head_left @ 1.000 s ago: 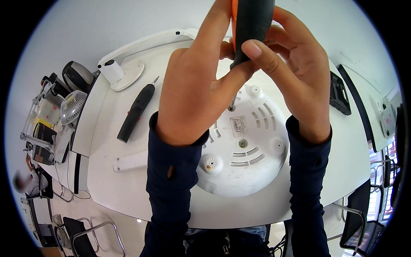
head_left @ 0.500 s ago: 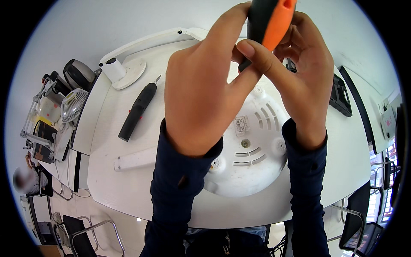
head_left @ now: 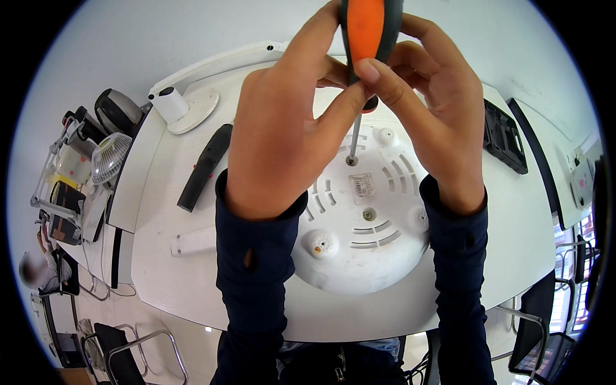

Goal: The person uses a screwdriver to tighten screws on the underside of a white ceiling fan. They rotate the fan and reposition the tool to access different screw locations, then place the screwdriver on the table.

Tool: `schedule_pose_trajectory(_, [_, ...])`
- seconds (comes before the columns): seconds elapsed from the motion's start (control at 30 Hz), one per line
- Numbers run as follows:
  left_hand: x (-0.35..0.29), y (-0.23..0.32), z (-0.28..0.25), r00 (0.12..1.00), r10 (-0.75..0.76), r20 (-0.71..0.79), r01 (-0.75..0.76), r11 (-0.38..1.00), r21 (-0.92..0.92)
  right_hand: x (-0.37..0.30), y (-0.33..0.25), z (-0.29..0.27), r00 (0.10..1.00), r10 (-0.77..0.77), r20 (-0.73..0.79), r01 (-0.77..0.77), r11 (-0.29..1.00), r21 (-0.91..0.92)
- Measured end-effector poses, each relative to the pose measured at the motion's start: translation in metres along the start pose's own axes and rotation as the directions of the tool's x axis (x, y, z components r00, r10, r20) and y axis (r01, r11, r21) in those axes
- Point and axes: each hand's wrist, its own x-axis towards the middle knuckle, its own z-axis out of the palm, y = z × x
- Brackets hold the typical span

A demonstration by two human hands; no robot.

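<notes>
Both my hands grip a screwdriver (head_left: 366, 32) with an orange and dark handle, held nearly upright. My left hand (head_left: 276, 138) pinches the lower handle with thumb and fingers. From the other side my right hand (head_left: 443, 109) has its thumb against the same spot, fingers curled behind. The metal shaft slants down, its tip at a recessed screw hole of a round white plastic base (head_left: 359, 263). That base lies with its vented underside up, showing round feet, slots, a label and a second recessed hole nearer me. Part of it is hidden behind my left hand and sleeve.
A black cordless screwdriver (head_left: 204, 168) and a white plastic strip (head_left: 192, 242) lie left on the white table (head_left: 160, 276). A white stand with a round foot (head_left: 196, 110) is at the back left. An opened black tool case (head_left: 505, 138) lies at the right. A person sits far left.
The screwdriver and both hands have shifted left. The handle has turned, showing more orange, and the shaft now shows, its tip at the hole in the white base.
</notes>
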Motion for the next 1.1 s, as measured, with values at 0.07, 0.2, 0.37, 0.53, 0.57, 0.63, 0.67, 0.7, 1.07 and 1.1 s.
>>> schedule_pose_trajectory(0.07, [0.0,-0.001,-0.001,1.0,-0.006,0.01,0.006,1.0,-0.016,0.0,-0.004,-0.001,0.999,0.024,-0.025,-0.025,0.999,-0.036])
schedule_pose_trajectory(0.2, [0.004,-0.005,-0.001,0.999,-0.02,0.035,0.021,0.999,-0.032,-0.001,-0.007,0.0,0.997,0.036,-0.07,-0.043,0.993,-0.107])
schedule_pose_trajectory(0.37, [0.006,0.023,0.006,0.986,-0.001,-0.168,0.025,0.989,0.143,-0.001,-0.003,0.0,0.994,0.035,-0.1,-0.046,0.993,-0.108])
schedule_pose_trajectory(0.53, [0.007,0.028,0.011,0.983,-0.101,-0.152,0.143,0.943,0.3,-0.001,-0.005,-0.005,0.998,-0.042,-0.051,0.027,0.963,-0.27])
schedule_pose_trajectory(0.57, [0.008,0.027,0.012,0.983,-0.093,-0.159,0.134,0.953,0.271,0.0,-0.005,-0.006,0.998,-0.044,-0.042,0.033,0.969,-0.247])
schedule_pose_trajectory(0.63, [0.009,0.024,0.013,0.984,-0.052,-0.169,0.092,0.967,0.239,0.002,-0.003,-0.011,0.997,-0.083,0.003,0.082,0.971,-0.226])
schedule_pose_trajectory(0.67, [0.008,0.021,0.011,0.985,-0.021,-0.173,0.064,0.968,0.244,0.002,-0.002,-0.01,0.994,-0.104,0.027,0.107,0.973,-0.207])
schedule_pose_trajectory(0.7, [0.007,0.019,0.009,0.984,0.009,-0.176,0.035,0.968,0.25,0.002,-0.002,-0.009,0.996,-0.082,0.021,0.084,0.989,-0.121])
schedule_pose_trajectory(1.07, [0.008,0.027,0.001,0.995,-0.095,-0.042,0.1,0.985,0.141,-0.001,-0.008,-0.012,0.999,0.001,0.046,0.0,1.0,-0.022])
schedule_pose_trajectory(1.1, [0.008,0.027,0.001,0.994,-0.101,-0.038,0.105,0.986,0.13,-0.001,-0.009,-0.012,0.999,0.0,0.045,0.001,1.0,-0.021])
